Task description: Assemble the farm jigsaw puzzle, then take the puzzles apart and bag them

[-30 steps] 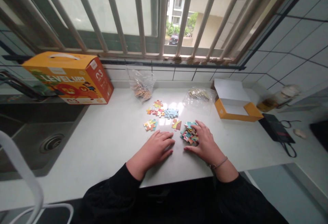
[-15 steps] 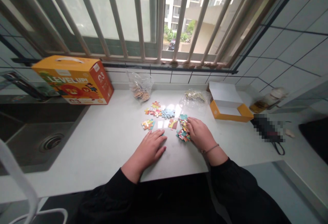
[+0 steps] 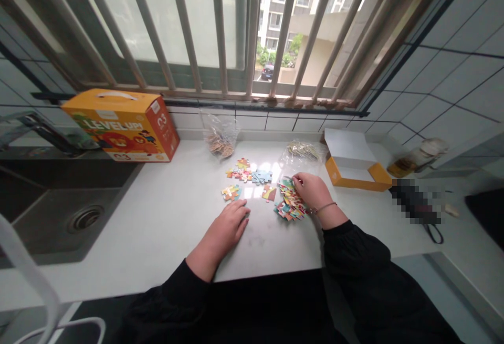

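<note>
My left hand [image 3: 223, 231] lies flat on the white counter [image 3: 169, 223], fingers stretched out and holding nothing. Just beyond its fingertips is a small cluster of puzzle pieces [image 3: 231, 193]. My right hand [image 3: 313, 191] is at the upper edge of a colourful pile of jigsaw pieces [image 3: 290, 208]. Its thumb and fingers pinch the edge of a puzzle piece [image 3: 286, 181] there. Between the hands sits a single brown and yellow piece [image 3: 269, 193]. Farther back are reddish pieces [image 3: 241, 172] beside pale blue ones [image 3: 261, 177].
Clear bags, one with brown pieces [image 3: 220, 147] and one with greenish pieces [image 3: 302, 150], stand near the wall. An orange carton [image 3: 126, 131] is beside the sink [image 3: 59, 218]. At right are an open yellow box [image 3: 338, 177], a bottle [image 3: 417, 157] and a blurred black item [image 3: 415, 202].
My right hand has shifted to the pile's upper edge, uncovering more of the pile. My left hand has drawn slightly back to the left. The view has shifted a little.
</note>
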Demonstrator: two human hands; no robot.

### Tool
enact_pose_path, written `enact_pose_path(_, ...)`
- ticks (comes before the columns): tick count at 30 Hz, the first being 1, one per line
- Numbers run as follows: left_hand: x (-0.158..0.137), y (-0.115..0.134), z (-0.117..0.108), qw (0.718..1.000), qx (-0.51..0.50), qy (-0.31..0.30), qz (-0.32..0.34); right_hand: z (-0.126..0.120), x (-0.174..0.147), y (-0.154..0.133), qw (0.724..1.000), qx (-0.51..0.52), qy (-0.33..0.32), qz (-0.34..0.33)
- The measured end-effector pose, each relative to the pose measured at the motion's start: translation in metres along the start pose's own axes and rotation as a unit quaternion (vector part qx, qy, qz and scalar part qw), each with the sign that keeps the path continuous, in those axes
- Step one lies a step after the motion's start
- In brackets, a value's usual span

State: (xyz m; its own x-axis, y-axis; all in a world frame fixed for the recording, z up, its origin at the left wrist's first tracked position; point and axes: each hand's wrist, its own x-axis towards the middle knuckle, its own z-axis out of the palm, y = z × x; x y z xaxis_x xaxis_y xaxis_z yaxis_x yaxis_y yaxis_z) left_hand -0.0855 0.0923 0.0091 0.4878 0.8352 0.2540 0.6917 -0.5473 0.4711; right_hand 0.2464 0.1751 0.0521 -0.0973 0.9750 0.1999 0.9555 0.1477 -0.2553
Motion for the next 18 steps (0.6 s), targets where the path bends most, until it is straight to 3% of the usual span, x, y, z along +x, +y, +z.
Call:
enact_pose_path(6, -0.010, -0.007, -0.009, 0.999, -0.030, 0.040, -0.016, -0.007, -0.022, 0.047, 0.981, 0.077, 0.126, 0.124)
enact_pose_path(9, -0.013, -0.011, -0.014, 0.996, -0.028, 0.066, -0.043, -0.004, -0.040, 0.072, 0.969, 0.070, 0.095, 0.216)
enact_pose_path(11, -0.014, -0.013, -0.016, 0.996, -0.033, 0.065, -0.053, -0.001, -0.050, 0.079, 0.966, 0.056, 0.085, 0.237)
enact_pose_path(14, -0.012, -0.013, -0.019, 0.995, -0.043, 0.054, -0.065, 0.002, -0.061, 0.073, 0.975, 0.039, 0.135, 0.174)
enact_pose_path(18, -0.011, -0.007, -0.024, 0.996, -0.058, 0.050, -0.047, 0.004, -0.070, 0.037, 0.978, 0.058, 0.191, 0.063)
